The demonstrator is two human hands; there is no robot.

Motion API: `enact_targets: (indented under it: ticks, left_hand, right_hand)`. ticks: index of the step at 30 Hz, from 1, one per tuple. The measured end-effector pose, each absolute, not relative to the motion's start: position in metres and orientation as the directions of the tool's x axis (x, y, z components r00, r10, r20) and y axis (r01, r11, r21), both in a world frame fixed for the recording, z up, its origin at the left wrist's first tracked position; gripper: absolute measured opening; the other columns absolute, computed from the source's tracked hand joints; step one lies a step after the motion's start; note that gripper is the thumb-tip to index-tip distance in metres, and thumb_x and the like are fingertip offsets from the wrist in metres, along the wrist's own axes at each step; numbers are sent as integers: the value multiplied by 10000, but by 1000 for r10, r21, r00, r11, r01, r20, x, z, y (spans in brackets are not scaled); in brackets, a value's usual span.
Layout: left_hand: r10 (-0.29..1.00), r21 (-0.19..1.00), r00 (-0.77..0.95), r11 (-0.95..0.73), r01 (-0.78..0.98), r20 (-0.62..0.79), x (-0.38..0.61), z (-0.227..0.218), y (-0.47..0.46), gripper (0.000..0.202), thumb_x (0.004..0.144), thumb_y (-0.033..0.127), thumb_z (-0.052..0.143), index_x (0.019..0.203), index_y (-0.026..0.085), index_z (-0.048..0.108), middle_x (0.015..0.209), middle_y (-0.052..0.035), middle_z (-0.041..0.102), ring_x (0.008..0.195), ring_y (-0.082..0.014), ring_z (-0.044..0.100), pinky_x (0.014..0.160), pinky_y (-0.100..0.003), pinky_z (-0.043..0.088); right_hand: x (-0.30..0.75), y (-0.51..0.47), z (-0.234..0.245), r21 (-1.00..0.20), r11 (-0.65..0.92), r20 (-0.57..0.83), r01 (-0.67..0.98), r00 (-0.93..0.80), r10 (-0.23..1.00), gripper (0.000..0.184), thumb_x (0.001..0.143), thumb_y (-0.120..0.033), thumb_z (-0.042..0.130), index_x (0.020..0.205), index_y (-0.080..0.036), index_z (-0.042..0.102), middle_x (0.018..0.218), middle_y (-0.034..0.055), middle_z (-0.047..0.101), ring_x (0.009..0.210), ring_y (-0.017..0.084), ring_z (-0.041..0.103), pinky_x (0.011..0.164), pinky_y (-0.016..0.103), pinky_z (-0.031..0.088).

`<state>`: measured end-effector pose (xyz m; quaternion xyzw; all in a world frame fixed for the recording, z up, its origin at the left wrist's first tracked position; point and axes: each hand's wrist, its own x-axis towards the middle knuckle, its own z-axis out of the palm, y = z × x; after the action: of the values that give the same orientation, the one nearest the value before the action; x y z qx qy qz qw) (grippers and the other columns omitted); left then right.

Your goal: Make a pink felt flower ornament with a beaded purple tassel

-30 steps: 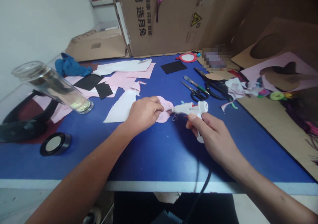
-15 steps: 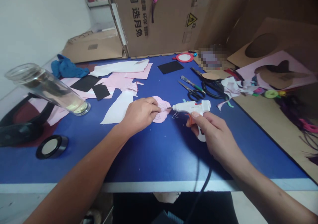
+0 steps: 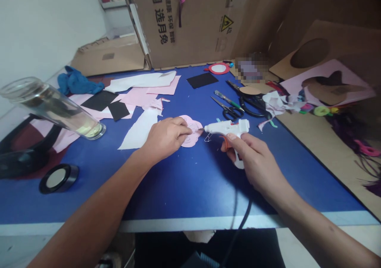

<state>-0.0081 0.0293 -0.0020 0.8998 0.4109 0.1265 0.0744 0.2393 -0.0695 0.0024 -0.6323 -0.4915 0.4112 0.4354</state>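
A pink, scallop-edged flat piece (image 3: 194,137), felt or paper, lies on the blue table with marks on its face. My left hand (image 3: 168,137) holds its left side, fingers bent and pressed together; what lies under the fingertips is hidden. In my right hand (image 3: 253,153) is a white hot glue gun (image 3: 222,127), gripped by its handle, with fingers around the orange trigger. Its metal nozzle points left, at the right part of the pink piece; I cannot tell whether it touches. A white sheet (image 3: 138,131) lies beside my left hand.
Scissors (image 3: 228,109), a green-handled tool (image 3: 229,100) and black-handled pliers (image 3: 250,104) lie beyond the glue gun. At left stand a glass bottle (image 3: 65,111) and a black roll (image 3: 59,178). Pink sheets (image 3: 138,96) and a blue cloth (image 3: 77,81) lie behind. The gun's cord (image 3: 244,220) crosses the front edge.
The whole view has shifted slightly, so everything sits a little farther left. My hands, the glue gun and the pink piece keep nearly the same places relative to one another.
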Motion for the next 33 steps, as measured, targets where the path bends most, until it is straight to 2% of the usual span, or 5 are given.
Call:
enact_targets:
  ticks: [5,10,14,24,33]
  left_hand:
    - [753,205,641,-658,725,152,-8,-2,29,322,1024,191,599,1124,316,879,1299,-30,800,1167,-268,738,913,-396,560]
    - [749,188,645,-663,725,154,-8,-2,27,326,1039,213,598,1209,324,854,1304,-38,784,1174,-276,715,902,-401,554]
    - [744,185,650,-668,721,154,-8,-2,27,322,1056,224,589,1187,325,865,1308,-44,772,1177,-280,700,912,-402,549]
    - [735,168,664,-678,716,138,-8,-1,25,360,1058,222,595,1293,349,837,1322,-52,741,1164,-281,674,914,-405,544]
    - [713,115,688,-701,704,138,-8,0,25,409,1071,217,564,1344,383,820,1309,-58,735,1115,-277,669,861,-394,541]
  right_hand:
    - [238,-69,4,-955,-131,-85,266,179,980,499,995,-647,662,719,-235,707,644,9,590,602,180,517,587,335,382]
    - [238,-69,4,-956,-126,-80,264,179,981,498,993,-650,657,724,-235,714,649,11,596,607,184,521,584,335,384]
    - [239,-68,2,-957,-135,-89,256,181,979,502,992,-652,657,730,-228,717,652,6,589,609,178,515,589,334,367]
    - [238,-70,4,-961,-130,-86,245,180,980,498,1004,-638,654,720,-231,705,655,5,582,630,180,520,613,336,373]
    - [240,-69,3,-964,-118,-74,238,187,979,494,993,-635,668,704,-235,704,644,6,586,619,178,519,596,328,376]
